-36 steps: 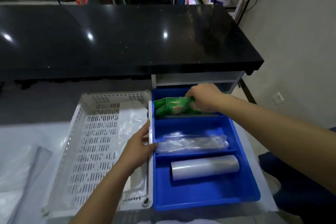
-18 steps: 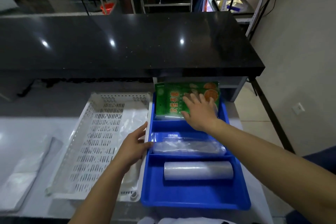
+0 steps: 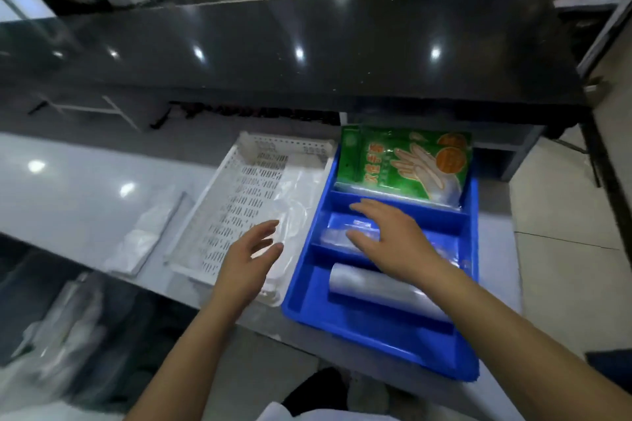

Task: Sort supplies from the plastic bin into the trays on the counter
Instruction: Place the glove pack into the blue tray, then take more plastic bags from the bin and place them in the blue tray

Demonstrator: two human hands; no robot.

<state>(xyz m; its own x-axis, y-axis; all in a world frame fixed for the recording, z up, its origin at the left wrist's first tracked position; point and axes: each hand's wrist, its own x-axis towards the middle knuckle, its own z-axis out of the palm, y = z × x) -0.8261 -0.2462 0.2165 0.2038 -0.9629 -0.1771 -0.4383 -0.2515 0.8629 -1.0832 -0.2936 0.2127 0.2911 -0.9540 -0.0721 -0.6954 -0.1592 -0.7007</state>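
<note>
- Since half a second ago, my right hand (image 3: 393, 236) has come off the green glove packet (image 3: 403, 161), which leans at the 12 o'clock end of the blue tray (image 3: 473, 215). My left hand (image 3: 249, 256) has left that tray's rim.
- Both hands are empty, fingers spread and loose. The right is over the clear packet (image 3: 342, 234) in the middle compartment; whether it touches, I cannot tell.
- I judge that packet light, limp and slick, so I'd pinch an end seam.
- My forearm hides part of the film roll (image 3: 376, 287) at 6 o'clock.

Clear packet (image 3: 334, 236) — half under right hand (image 3: 400, 243)
</note>
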